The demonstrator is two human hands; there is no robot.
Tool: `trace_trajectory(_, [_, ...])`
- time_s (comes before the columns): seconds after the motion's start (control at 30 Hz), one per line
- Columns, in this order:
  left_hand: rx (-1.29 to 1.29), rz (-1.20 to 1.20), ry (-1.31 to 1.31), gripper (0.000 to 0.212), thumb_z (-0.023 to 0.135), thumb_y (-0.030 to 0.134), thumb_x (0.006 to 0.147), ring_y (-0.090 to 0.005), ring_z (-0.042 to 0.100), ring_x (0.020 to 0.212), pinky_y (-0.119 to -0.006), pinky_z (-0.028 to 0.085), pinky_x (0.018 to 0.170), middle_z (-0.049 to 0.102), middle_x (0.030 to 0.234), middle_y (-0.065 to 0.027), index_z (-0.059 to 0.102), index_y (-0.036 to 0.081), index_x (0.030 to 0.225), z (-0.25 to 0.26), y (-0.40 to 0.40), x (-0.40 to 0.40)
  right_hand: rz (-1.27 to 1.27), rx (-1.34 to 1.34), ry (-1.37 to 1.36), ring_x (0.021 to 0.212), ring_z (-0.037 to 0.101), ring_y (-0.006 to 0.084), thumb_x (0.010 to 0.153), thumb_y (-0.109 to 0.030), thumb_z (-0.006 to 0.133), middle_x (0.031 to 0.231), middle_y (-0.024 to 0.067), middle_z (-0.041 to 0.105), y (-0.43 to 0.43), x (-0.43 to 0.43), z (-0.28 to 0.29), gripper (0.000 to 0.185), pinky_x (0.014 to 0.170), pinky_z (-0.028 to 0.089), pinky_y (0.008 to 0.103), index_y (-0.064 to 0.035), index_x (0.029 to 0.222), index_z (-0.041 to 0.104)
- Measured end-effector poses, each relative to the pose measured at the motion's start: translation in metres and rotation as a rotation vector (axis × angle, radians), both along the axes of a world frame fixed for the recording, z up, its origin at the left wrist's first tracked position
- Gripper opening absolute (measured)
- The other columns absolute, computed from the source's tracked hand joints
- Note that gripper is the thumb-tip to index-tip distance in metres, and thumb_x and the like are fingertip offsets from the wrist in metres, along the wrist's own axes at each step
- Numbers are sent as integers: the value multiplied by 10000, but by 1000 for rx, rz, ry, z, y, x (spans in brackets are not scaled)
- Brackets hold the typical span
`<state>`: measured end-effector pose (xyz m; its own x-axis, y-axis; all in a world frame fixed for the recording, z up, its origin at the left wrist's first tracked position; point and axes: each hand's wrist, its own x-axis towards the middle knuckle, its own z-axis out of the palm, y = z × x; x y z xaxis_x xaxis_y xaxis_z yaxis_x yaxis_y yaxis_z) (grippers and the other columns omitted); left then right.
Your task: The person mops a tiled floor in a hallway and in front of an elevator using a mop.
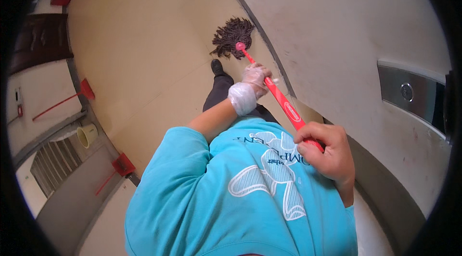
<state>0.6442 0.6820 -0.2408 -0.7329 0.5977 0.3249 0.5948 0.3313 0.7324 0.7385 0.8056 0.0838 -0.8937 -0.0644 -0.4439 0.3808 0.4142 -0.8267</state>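
Note:
A string mop with a dark grey-brown head [234,35] lies on the tiled floor [144,57], close to the dark skirting of the right wall. Its red handle [283,102] slants down from a pink joint towards my chest. My left hand [255,77], in a clear plastic glove bunched at the wrist, is closed round the lower part of the handle. Near its top end, my bare right hand [326,147] grips it, thumb and fingers wrapped about the red grip. My dark shoe [217,67] stands just below the mop head.
Along the left wall are a red broom [87,90], a red dustpan [123,165], a pale yellow bucket [87,135] and a dark door [43,41]. A metal panel with a round button [406,92] is set in the right wall [346,32].

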Motion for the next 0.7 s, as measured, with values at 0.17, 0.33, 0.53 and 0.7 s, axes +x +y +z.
trace_trajectory(0.17, [-109, -41, -320, 262, 730, 196, 758, -318, 476, 531, -396, 390, 501, 497, 572, -169, 571, 32, 630, 14, -11, -61, -392, -155, -16, 584, 506, 71, 860, -252, 514, 608, 49, 539, -10, -33, 7, 283, 487, 362, 223, -7, 775, 629])
trace_trajectory(0.33, [-118, -23, -120, 287, 731, 287, 725, -329, 552, 527, -410, 452, 526, 540, 548, -154, 602, 84, 569, 61, 1, -130, -581, -174, 176, 449, 406, 44, 877, -356, 470, 634, 78, 571, -3, -54, 20, 420, 381, 261, 189, 14, 758, 629])
trace_trajectory(0.53, [87, 21, -6, 235, 745, 199, 668, -324, 542, 515, -399, 438, 499, 516, 527, -156, 587, 63, 559, 79, 26, -153, -598, -106, 306, 369, 364, 64, 899, -437, 440, 601, 110, 552, 23, -45, 28, 484, 333, 248, 194, 2, 750, 577])
trace_trajectory(0.7, [105, -22, -161, 231, 729, 175, 678, -336, 520, 507, -404, 425, 483, 512, 526, -162, 574, 41, 569, 103, 17, -152, -362, -61, 471, 376, 412, 84, 897, -573, 447, 624, 135, 555, 29, -57, 41, 580, 336, 279, 183, -11, 800, 553])
